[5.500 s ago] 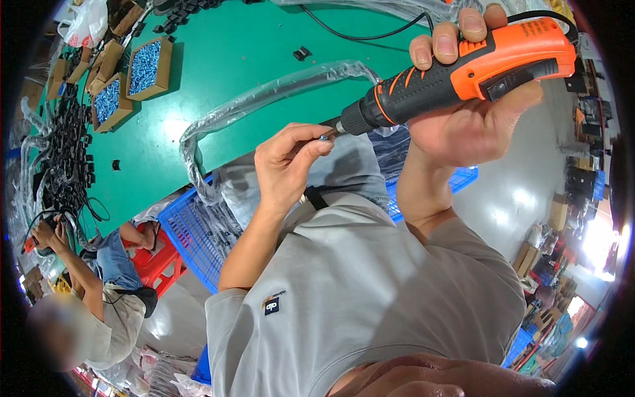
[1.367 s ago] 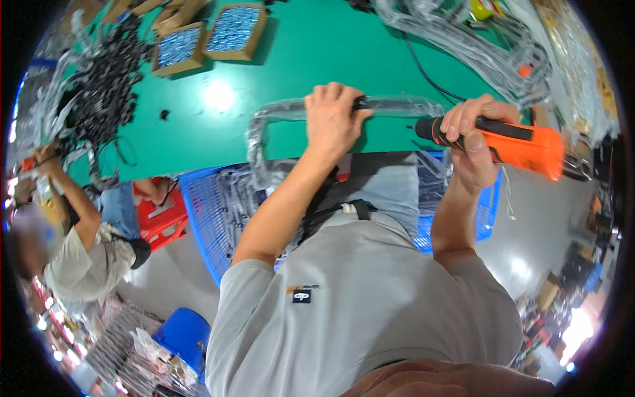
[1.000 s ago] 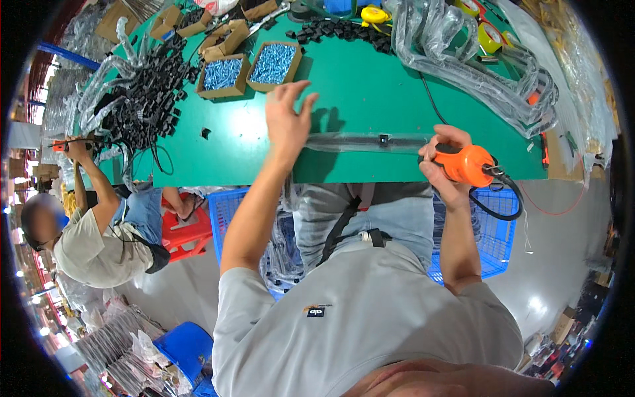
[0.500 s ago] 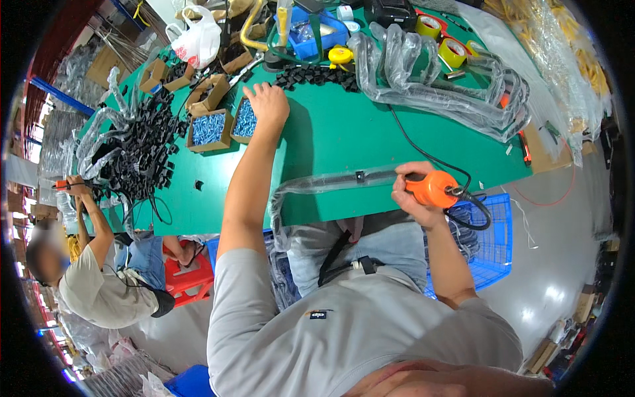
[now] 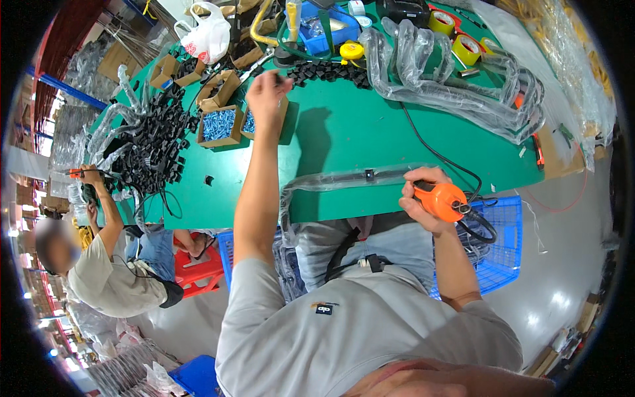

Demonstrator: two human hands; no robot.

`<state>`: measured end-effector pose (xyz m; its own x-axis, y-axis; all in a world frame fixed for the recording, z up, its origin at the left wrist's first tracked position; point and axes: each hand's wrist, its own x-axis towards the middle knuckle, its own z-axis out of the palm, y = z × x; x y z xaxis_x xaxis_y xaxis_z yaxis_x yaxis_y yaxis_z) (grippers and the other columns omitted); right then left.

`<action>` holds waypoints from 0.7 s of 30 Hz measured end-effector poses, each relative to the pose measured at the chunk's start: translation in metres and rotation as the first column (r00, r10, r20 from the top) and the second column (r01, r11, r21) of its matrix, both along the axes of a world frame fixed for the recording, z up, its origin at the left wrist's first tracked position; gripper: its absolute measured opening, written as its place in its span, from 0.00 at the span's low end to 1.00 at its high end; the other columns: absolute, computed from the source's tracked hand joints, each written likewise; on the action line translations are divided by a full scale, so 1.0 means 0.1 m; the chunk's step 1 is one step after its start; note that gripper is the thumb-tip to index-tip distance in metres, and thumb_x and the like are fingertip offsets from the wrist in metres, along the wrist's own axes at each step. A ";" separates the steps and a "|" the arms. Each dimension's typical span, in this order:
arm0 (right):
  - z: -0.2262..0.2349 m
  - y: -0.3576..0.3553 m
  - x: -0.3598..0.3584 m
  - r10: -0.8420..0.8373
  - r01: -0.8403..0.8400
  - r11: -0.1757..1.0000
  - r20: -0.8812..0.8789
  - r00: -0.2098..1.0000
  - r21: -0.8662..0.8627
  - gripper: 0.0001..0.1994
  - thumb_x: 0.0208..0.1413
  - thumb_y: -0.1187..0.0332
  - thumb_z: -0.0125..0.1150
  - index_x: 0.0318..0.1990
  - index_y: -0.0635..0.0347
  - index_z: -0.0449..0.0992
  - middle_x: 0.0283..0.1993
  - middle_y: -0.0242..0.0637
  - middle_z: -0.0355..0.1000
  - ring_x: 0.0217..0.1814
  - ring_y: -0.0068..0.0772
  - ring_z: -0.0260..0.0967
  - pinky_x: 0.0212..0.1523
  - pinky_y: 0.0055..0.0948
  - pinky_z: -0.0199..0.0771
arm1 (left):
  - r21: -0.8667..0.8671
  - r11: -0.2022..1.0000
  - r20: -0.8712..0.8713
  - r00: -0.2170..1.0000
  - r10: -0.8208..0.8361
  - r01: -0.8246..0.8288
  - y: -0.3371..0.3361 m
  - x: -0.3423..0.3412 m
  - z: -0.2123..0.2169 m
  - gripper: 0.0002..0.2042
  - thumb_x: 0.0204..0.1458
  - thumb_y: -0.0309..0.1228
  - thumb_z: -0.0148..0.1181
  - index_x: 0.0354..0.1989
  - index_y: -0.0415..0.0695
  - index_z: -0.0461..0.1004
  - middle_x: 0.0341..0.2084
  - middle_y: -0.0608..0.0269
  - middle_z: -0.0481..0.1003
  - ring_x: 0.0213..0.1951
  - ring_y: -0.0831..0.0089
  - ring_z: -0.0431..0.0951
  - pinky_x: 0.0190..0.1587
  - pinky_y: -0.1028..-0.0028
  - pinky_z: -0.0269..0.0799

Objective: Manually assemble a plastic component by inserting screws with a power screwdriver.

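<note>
My right hand [image 5: 426, 195] is wrapped round an orange corded power screwdriver [image 5: 442, 200] at the near edge of the table. Beside it lies a bent tube in clear plastic wrap [image 5: 324, 180], with a small black clip [image 5: 369, 175] on it; one end bends down over the edge. My left hand [image 5: 264, 100] is raised above the boxes of screws, fingers pinched on a small black piece [image 5: 280, 79]. Under that hand, a box of blue screws [image 5: 249, 124] is partly hidden. A second box of blue screws [image 5: 219, 124] stands to its left.
Heaps of black parts [image 5: 155, 142] lie at the left and the back [image 5: 331, 74]. More wrapped tubes [image 5: 456, 99] fill the back right, near yellow tape rolls [image 5: 467, 49]. A blue crate [image 5: 503, 245] stands below the table. At left, a co-worker [image 5: 116, 278] sits on a red stool.
My left hand has lifted off the right screw box toward the black parts behind and closed its fingers. My right hand keeps its grip on the screwdriver. The whole view has shifted slightly.
</note>
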<state>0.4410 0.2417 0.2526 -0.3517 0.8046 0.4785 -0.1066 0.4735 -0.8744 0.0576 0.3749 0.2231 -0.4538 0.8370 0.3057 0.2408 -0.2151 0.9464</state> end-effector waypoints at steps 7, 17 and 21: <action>0.01 0.02 -0.02 0.019 -0.018 0.995 -0.003 1.000 0.095 0.19 0.46 0.76 0.72 0.48 0.61 0.75 0.25 0.30 0.72 0.24 0.18 0.67 0.26 0.19 0.65 | -0.056 0.996 0.119 0.991 -0.064 0.071 -0.52 -0.77 0.01 0.14 0.60 0.38 0.62 0.43 0.39 0.79 0.28 0.68 0.74 0.29 0.72 0.75 0.33 0.73 0.72; -0.04 -0.10 -0.01 -0.013 0.012 0.997 -0.006 1.000 -0.073 0.19 0.45 0.81 0.69 0.47 0.63 0.74 0.40 0.35 0.73 0.35 0.21 0.71 0.36 0.22 0.72 | -0.324 0.927 -0.749 0.650 -0.128 -0.190 -0.61 -0.45 0.02 0.11 0.40 0.27 0.71 0.35 0.44 0.85 0.28 0.49 0.81 0.32 0.55 0.83 0.38 0.63 0.77; -0.24 -0.06 0.07 -0.079 0.079 0.995 0.000 0.997 -0.067 0.19 0.51 0.86 0.62 0.51 0.63 0.71 0.38 0.34 0.72 0.35 0.22 0.69 0.37 0.23 0.72 | -0.321 0.923 -0.698 0.711 -0.079 -0.213 -0.68 -0.43 0.04 0.09 0.42 0.28 0.72 0.34 0.44 0.85 0.27 0.51 0.81 0.30 0.58 0.82 0.37 0.65 0.76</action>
